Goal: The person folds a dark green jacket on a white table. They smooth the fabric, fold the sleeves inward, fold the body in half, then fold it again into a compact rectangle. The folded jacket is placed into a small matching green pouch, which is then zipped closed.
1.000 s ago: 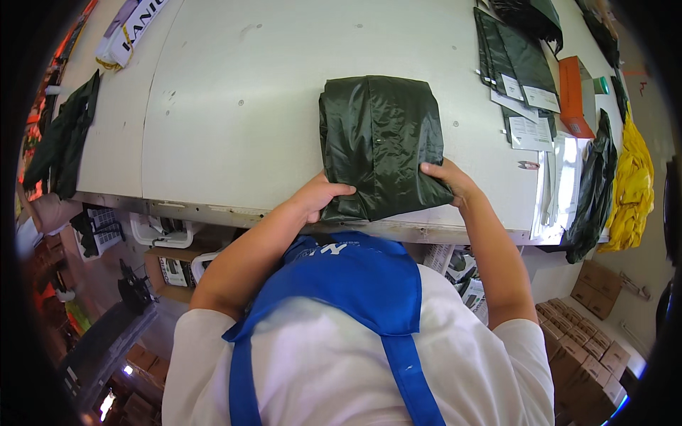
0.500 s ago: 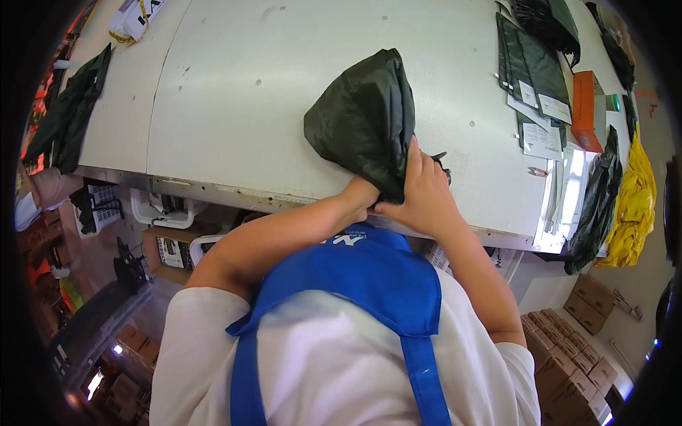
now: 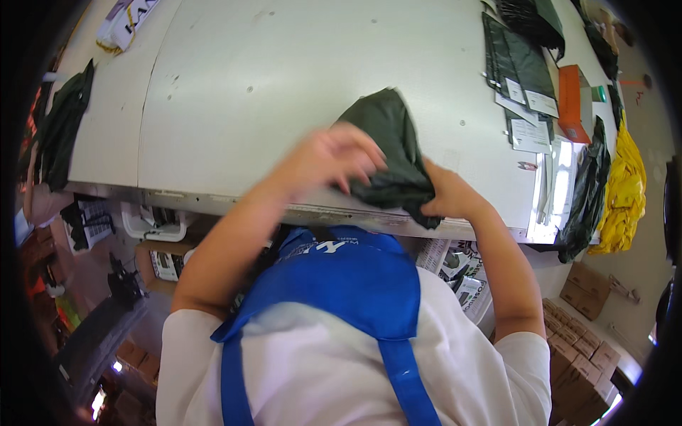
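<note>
Dark green folded garment (image 3: 395, 153): smooth, thin cloth, faint sheen. Worktop (image 3: 234, 128): smooth, scuffed, pale. Apron (image 3: 334, 284), near: matt blue cloth. Box (image 3: 571, 106), right: orange cardboard.

Large black capitals stand on a white bundle (image 3: 131, 25) at the bench's (image 3: 234, 142) far left. The blue apron (image 3: 330, 284) bears a white emblem and smaller white lettering. White labels (image 3: 543, 104) on the dark packets (image 3: 501, 53) and a sheet (image 3: 531, 135) just beside them carry print too small to read. Below the bench, right, packs (image 3: 467, 287) show bold lettering, partly cut off.
</note>
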The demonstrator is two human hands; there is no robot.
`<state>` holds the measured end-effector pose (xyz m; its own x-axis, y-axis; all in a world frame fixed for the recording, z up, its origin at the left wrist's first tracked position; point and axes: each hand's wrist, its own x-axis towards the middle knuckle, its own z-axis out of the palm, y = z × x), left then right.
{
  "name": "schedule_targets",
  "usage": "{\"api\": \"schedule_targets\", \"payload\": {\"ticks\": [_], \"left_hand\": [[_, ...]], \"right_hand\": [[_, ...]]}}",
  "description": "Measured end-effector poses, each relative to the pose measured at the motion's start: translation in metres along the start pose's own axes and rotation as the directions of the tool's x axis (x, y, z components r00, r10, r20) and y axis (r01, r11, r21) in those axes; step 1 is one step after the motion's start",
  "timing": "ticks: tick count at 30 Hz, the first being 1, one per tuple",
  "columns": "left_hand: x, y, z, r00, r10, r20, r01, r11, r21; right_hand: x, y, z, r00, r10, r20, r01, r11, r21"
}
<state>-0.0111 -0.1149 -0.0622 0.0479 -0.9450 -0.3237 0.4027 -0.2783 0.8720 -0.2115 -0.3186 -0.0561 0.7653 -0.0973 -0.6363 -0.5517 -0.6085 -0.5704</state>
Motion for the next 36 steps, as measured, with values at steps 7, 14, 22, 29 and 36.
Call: {"api": "schedule_targets", "payload": {"ticks": [7,14,22,29,36], "left_hand": [[0.024,-0.049,-0.035,0.995,-0.096,-0.033,0.095,0.995,-0.024],[0.135,-0.014,-0.010,0.944,-0.193,0.268,0.169,0.980,0.109],[0.440,-0.011,0.092,0.891,-0.048,-0.451,0.189,0.943,0.272],[0.538,0.007,0.148,0.600,-0.016,-0.800,0.279,0.941,0.191],[0.475,-0.017,0.047,0.827,0.140,-0.544,-0.043,0.981,0.187]], "right_hand": [[-0.036,0.005,0.014,0.933,-0.192,0.305,0.037,0.893,0.448],[-0.084,0.046,0.040,0.999,-0.040,0.032,0.023,0.911,0.412],[-0.117,0.095,0.063,0.955,0.198,-0.220,0.029,0.678,0.734],[-0.119,0.122,0.081,0.907,0.325,-0.268,0.041,0.565,0.824],[-0.122,0.133,0.079,0.885,0.381,-0.267,0.049,0.495,0.868]]}}
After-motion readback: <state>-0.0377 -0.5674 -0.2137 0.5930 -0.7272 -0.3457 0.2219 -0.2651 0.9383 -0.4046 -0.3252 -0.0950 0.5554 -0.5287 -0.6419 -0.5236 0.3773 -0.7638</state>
